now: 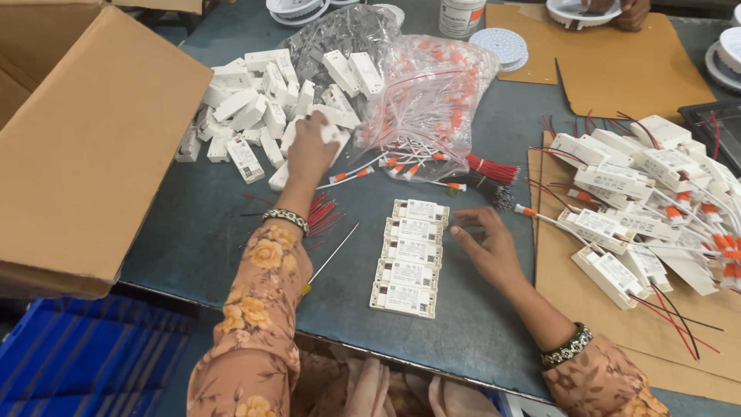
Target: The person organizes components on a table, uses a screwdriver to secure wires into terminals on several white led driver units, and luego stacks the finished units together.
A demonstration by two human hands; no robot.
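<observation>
Left hand (310, 150) outstretched, gripping white module (333, 133); right hand (485, 245) flat.

Big cardboard box (93, 139) left (flap open), blue crate (85, 359) below, white jar (461, 15) far edge

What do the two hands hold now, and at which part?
The left hand grips a white plastic cover at its near end. The right hand holds nothing, resting beside the row of white boxes.
</observation>
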